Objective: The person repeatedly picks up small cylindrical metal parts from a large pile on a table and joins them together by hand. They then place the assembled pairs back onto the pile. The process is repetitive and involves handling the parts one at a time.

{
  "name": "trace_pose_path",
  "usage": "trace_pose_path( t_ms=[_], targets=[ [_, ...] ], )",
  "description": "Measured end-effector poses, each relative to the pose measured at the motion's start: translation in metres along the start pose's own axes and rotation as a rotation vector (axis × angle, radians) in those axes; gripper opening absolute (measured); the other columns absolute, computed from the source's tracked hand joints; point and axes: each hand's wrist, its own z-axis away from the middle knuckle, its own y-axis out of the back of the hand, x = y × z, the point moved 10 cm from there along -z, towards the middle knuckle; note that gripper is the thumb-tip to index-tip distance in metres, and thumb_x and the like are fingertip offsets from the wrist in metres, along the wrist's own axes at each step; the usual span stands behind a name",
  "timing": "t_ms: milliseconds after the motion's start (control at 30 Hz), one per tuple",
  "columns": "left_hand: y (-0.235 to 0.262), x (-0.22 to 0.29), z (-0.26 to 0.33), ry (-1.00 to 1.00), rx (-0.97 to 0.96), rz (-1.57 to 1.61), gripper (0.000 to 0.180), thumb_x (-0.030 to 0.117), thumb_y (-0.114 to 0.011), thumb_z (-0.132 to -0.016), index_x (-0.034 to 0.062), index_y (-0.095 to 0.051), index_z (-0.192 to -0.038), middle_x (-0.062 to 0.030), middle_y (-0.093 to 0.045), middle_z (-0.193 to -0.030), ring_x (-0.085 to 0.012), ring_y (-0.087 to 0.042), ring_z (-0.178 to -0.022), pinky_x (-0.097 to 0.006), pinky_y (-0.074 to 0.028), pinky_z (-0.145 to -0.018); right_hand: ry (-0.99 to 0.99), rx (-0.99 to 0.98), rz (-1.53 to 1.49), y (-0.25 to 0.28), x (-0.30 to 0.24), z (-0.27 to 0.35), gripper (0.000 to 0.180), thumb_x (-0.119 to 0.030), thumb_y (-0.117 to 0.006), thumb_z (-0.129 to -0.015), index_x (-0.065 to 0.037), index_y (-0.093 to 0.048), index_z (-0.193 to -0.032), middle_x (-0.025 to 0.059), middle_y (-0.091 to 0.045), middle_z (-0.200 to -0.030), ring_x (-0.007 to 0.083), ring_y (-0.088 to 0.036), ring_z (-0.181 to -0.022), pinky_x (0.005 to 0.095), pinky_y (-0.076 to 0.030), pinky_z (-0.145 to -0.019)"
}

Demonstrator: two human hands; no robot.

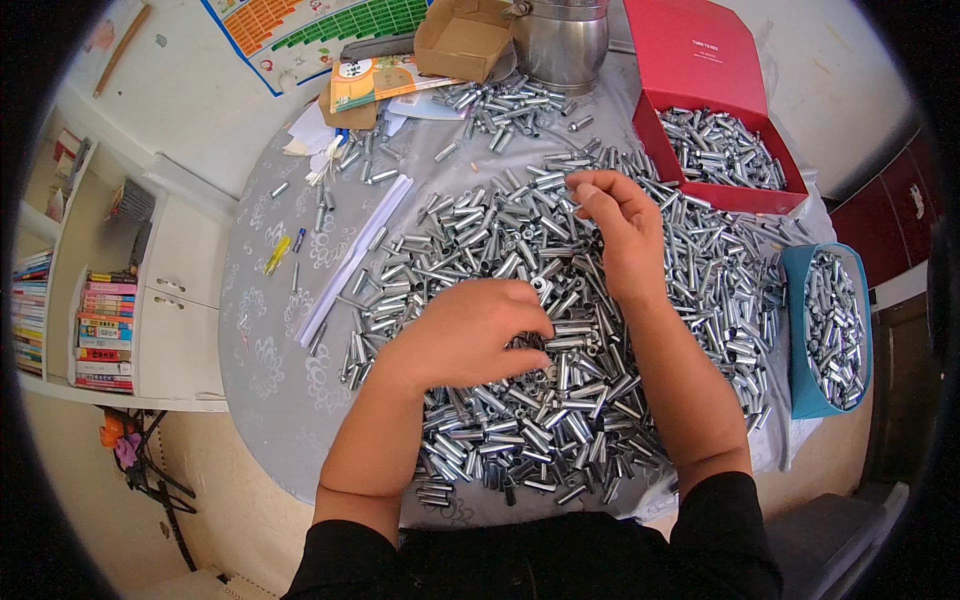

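A wide heap of small silvery metal sleeves and bolts [500, 420] covers the middle and right of the table. My left hand [465, 335] hovers over the heap's centre, fingers curved and thumb apart, with a gap between them and nothing visible inside. Farther back and to the right, my right hand [625, 230] is above the heap. Its fingers curl in toward the thumb in a pinch. Whatever is between those fingertips is too small or hidden to make out.
A red box [720, 195] of metal pieces stands at the back right, its lid raised. At the right edge is a teal bin [800, 340], also filled. A metal pot [562, 45], a cardboard box [460, 40] and a white strip [355, 260] lie around the heap on the tablecloth [270, 400].
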Motion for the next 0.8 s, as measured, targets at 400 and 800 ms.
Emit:
trace_pose_path(
  t_ms=[400, 800],
  targets=[
    [0.015, -0.023, -0.002, 0.170, 0.162, 0.034, 0.017, 0.018, -0.070, -0.081, 0.0059, -0.063, -0.090, -0.0062, -0.061, -0.077, -0.0219, -0.062, -0.068, -0.034, -0.049, -0.061, -0.053, -0.061, 0.075, -0.003, 0.009, 0.001, 0.013, -0.012, -0.063, -0.091, 0.001, -0.067, -0.094, -0.0057, -0.059, -0.076, 0.0017, -0.047, -0.067, 0.0195, -0.036, -0.059],
    [0.056, -0.077, 0.025, 0.260, 0.717, 0.656, 0.016, 0.001, -0.070, -0.085, 0.0000, -0.064, -0.100, -0.0008, -0.065, -0.081, -0.0041, -0.056, -0.067, -0.019, -0.045, -0.058, -0.101, -0.343, 0.299, -0.040, 0.002, 0.016, 0.031, -0.026, -0.061, -0.096, -0.002, -0.064, -0.075, -0.0022, -0.058, -0.065, 0.0044, -0.047, -0.061, 0.0235, -0.037, -0.055]
  ],
)
